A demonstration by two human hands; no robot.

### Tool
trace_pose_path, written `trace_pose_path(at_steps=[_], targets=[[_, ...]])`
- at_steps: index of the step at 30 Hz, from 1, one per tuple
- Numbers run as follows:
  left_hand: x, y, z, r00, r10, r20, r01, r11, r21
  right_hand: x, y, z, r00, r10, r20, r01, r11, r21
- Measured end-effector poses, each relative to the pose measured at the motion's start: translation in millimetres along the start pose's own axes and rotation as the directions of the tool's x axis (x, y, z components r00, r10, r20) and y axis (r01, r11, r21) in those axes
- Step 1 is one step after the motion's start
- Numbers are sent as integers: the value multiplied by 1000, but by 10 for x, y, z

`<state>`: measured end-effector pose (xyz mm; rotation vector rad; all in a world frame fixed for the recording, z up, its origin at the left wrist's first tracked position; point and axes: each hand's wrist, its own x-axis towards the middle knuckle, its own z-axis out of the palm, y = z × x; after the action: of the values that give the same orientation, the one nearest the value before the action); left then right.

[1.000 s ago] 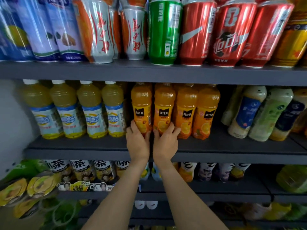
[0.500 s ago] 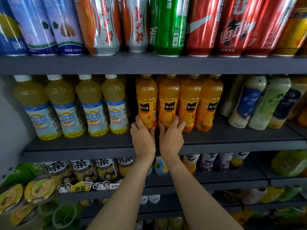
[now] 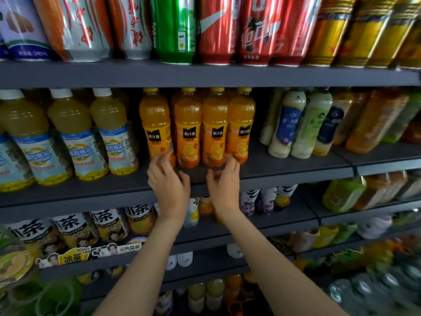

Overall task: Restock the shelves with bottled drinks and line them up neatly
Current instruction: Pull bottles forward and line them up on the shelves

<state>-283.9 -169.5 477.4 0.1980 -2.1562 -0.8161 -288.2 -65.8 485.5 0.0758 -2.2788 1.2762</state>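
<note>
Both arms reach up to the middle shelf [image 3: 284, 172], where four orange juice bottles [image 3: 200, 128] stand upright in a row at its centre, yellow caps just under the shelf above. The three on the right stand shoulder to shoulder; the leftmost orange bottle [image 3: 156, 128] stands slightly apart from them, with a narrow dark gap between.

The left hand [image 3: 169, 185] is raised at the foot of that leftmost bottle, fingers [image 3: 159, 159] loosely spread and lightly curved, their tips at the bottle's base (whether they touch it or only hover in front, I cannot tell). It grips nothing.

The right hand [image 3: 224, 185] is up near the base of the two rightmost bottles, fingers relaxed and slightly bent, blurred, closed round nothing.

To the left on the same shelf stand pale yellow drinks with white caps [image 3: 109, 131]; to the right, milky bottles with blue labels [image 3: 287, 124]. Cans [image 3: 216, 30] line the top shelf, and tea bottles [image 3: 73, 231] fill the shelf below.
</note>
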Motion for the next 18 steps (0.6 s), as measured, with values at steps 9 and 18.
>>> trace_pose_path(at_steps=[9, 18], targets=[[-401, 1197, 664, 938, 222, 267, -179, 968, -176, 399, 765, -1563, 976, 155, -150, -180, 968, -173], [-988, 2807, 1882, 899, 284, 334, -200, 943, -265, 1243, 2126, -3435, 963, 210, -171, -243, 949, -202]])
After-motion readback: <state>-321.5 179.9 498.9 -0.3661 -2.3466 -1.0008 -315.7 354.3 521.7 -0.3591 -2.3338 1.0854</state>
